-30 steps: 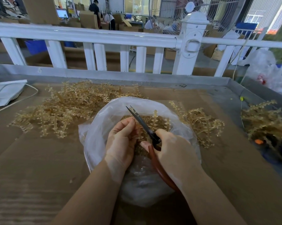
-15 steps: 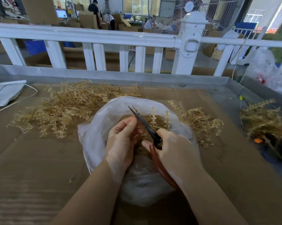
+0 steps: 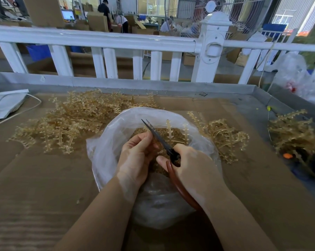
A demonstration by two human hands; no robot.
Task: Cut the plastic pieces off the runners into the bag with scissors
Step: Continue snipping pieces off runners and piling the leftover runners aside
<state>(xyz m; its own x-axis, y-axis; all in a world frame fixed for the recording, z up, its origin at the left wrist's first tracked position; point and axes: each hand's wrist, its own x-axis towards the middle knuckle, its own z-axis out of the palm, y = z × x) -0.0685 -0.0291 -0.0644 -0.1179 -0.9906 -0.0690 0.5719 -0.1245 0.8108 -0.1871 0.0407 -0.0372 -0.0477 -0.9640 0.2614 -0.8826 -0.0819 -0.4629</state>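
A clear plastic bag [image 3: 106, 156] lies open in front of me on the cardboard, with small amber pieces inside. Over its mouth my left hand [image 3: 135, 156] holds an amber plastic runner [image 3: 171, 134], whose prongs stick up behind the blades. My right hand [image 3: 193, 169] grips red-handled scissors [image 3: 158, 136]. The dark blades point up and left, slightly parted at the tips, right beside my left fingers.
A big heap of amber runners [image 3: 69, 122] lies to the left behind the bag, a smaller heap [image 3: 223, 136] to the right. More runners [image 3: 294, 134] sit at the far right edge. A white fence [image 3: 106, 42] borders the bench's far side. White material [image 3: 4, 104] lies far left.
The runner has shifted slightly in my left hand, and its upright prongs have moved a little to the right. Both hands stay over the bag's mouth.
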